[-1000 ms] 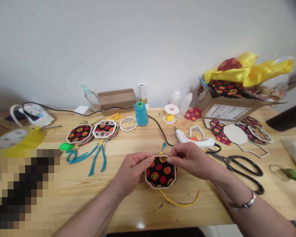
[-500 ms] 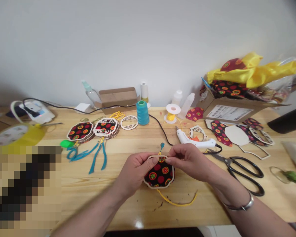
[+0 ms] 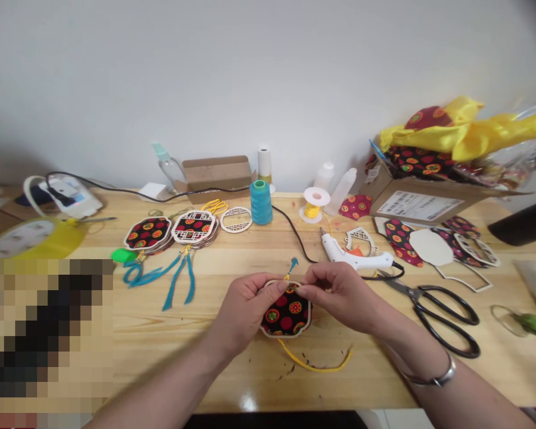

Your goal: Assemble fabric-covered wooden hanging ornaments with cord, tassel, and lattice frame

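A fabric-covered ornament (image 3: 286, 317) with a pale wooden rim and black, red and orange floral cloth is held low over the table, patterned face toward me. My left hand (image 3: 246, 307) is closed on its left side, thumb on the upper front. My right hand (image 3: 342, 295) pinches the rim at the upper right, thumb in front. What lies under its fingertips is hidden. Past the top edge a short yellow tie with a teal end (image 3: 293, 263) sticks out. From the bottom edge a yellow cord (image 3: 315, 366) curves to the right on the table.
A white glue gun (image 3: 357, 257) and black-handled scissors (image 3: 446, 310) lie to the right. Finished-looking ornaments (image 3: 193, 229) with teal tassels are stacked at left. Behind stand a teal thread cone (image 3: 261, 205), a yellow cord spool (image 3: 313, 210) and a fabric-filled cardboard box (image 3: 464, 202).
The ornament has tilted slightly and shifted a little left in the hands. My right fingers stay at its upper right rim. The whole view has shifted slightly.
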{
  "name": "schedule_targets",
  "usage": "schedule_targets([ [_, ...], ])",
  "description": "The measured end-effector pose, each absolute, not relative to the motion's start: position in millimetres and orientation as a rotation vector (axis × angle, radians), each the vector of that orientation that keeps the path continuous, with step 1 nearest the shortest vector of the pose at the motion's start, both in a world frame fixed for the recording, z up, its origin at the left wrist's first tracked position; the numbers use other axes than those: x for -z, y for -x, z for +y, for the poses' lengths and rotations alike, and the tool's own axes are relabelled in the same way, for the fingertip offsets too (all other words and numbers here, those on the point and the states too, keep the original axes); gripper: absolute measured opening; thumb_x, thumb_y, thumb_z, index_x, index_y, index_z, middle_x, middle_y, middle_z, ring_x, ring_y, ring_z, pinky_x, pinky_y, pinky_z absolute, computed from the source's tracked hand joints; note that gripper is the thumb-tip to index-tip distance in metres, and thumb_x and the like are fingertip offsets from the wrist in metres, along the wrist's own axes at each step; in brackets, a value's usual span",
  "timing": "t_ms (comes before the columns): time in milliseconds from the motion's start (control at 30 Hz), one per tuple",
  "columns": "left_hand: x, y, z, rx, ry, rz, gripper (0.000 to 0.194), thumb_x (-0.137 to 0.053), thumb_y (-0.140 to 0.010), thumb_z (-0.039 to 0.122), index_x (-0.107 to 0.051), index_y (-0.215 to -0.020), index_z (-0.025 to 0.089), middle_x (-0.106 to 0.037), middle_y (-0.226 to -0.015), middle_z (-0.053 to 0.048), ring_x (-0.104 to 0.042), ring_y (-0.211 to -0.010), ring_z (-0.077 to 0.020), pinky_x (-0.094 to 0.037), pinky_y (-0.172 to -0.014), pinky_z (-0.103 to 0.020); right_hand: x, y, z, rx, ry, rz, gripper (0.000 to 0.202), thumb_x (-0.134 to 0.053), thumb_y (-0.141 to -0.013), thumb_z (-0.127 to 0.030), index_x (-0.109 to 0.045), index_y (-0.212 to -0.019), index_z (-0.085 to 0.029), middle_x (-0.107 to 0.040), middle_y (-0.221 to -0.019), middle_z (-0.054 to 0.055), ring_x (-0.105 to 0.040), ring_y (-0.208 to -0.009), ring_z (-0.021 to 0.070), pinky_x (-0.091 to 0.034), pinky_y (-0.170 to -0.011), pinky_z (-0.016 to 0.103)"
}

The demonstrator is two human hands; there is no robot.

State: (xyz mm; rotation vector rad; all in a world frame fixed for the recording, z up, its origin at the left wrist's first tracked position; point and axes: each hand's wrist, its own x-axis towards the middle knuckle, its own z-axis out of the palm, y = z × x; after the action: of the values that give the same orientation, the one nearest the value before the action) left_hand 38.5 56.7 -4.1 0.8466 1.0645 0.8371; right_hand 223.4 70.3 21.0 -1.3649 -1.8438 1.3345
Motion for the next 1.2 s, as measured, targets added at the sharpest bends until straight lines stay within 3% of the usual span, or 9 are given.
schedule_targets([
  [500, 0.0, -35.0, 57.4, -0.877, -1.069, 1.110, 0.022, -0.071, -0.076, 0.037, -0.078, -0.087, 0.019, -0.076, -0.079, -0.002, -0.067, -0.075, -0.0176, -0.053, -0.067, -0.023, -12.2, -226.3, 72.6, -1.443, 1.311, -1.759, 0.023, -0.064, -0.078, -0.034, -0.061, -0.065, -0.015, -0.053, -0.057, -0.003, -0.042, -0.054, 0.0082, -0.032, -0.049, 0.022],
  [700, -3.2, -35.2, 56.8, -0.855, -1.151, 1.138, 0.021, -0.069, -0.076, 0.038, -0.077, -0.081, 0.019, -0.075, -0.077, -0.002, -0.067, -0.074, -0.0187, -0.052, -0.067, -0.024, -15.6, -229.3, 78.6, -1.679, 1.185, -1.557, 0.031, -0.069, -0.074, -0.044, -0.069, -0.076, -0.013, -0.064, -0.066, 0.002, -0.051, -0.059, 0.0104, -0.042, -0.057, 0.025],
  [933, -1.8, -37.3, 53.9, -0.753, -1.219, 1.144, 0.023, -0.068, -0.076, 0.039, -0.077, -0.080, 0.018, -0.074, -0.074, -0.004, -0.065, -0.070, -0.0182, -0.051, -0.065, -0.025, -12.9, -226.2, 78.9, -1.709, 1.203, -1.448, 0.035, -0.074, -0.067, -0.048, -0.066, -0.066, -0.014, -0.059, -0.059, -0.001, -0.047, -0.056, 0.0090, -0.038, -0.054, 0.023],
  [1200, 0.3, -38.0, 51.2, -0.648, -1.194, 1.095, 0.026, -0.067, -0.076, 0.040, -0.076, -0.080, 0.015, -0.071, -0.069, -0.003, -0.061, -0.063, -0.0150, -0.047, -0.059, -0.022, -10.0, -223.2, 76.8, -1.706, 1.128, -1.495, 0.028, -0.073, -0.070, -0.040, -0.062, -0.066, -0.014, -0.053, -0.058, -0.004, -0.043, -0.056, 0.0078, -0.033, -0.053, 0.022],
])
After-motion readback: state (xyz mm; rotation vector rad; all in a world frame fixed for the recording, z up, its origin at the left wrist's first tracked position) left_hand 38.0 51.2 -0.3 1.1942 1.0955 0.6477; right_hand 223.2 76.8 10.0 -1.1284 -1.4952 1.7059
